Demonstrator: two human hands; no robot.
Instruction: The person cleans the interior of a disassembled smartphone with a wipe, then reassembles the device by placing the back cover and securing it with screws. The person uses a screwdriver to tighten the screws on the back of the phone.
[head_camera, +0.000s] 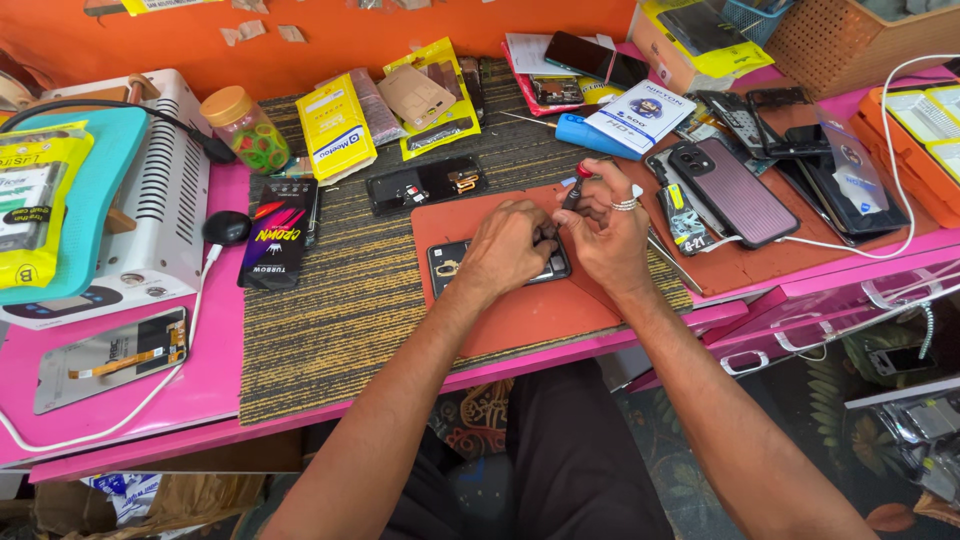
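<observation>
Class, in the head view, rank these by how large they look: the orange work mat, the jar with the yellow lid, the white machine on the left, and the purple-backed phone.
1. White machine
2. Orange work mat, partly covered by the hands
3. Purple-backed phone
4. Jar with the yellow lid
</observation>
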